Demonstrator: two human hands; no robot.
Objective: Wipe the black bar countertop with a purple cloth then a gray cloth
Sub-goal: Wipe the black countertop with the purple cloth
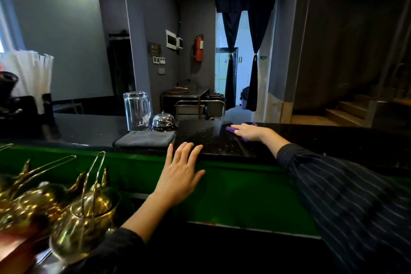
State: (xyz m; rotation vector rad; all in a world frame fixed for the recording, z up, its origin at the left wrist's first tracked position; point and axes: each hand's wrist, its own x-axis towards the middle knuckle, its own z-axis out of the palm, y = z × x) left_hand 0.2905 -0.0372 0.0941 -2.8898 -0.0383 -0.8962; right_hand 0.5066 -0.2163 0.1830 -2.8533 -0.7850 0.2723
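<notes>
- The purple cloth point(231, 129) lies flat on the black countertop point(206, 140), directly under our right hand point(250, 132). Only its edges show, one past the fingertips and one below the heel of the palm.
- Our right hand presses down on it with the fingers stretched out and close together. Nothing curls round the cloth, so only pressure holds it.
- Our left hand point(181, 170) is well to the left of the pressing hand and nearer to us. Its fingers are straight and spread over the near edge of the countertop, and it holds nothing.
- The gray cloth point(144, 138) lies folded on the countertop just left of our left fingertips, apart from both hands. We judge that we are in the purple-cloth half of the job.
- Behind the gray cloth, farther left of the pressing hand, stand an upturned glass point(137, 111) and a metal bell point(163, 122). The bell is at the gray cloth's back edge.
- Below our left forearm sit brass pots point(89, 213) with tall handles.
- What could go wrong:
  - With only a flat palm on it, the purple cloth may bunch up or slip out from under the hand on a quick stroke.
  - It lies near the far edge, so a push away from us could send it over.
  - A long sweep to the left could strike the bell or the glass.
  - Wiping round the bell and the glass would leave patches of the countertop unwiped.
  - Our right sleeve point(311, 162) rests on the countertop and may drag across it.
  - Drawing the left arm back carelessly could knock the pots.
</notes>
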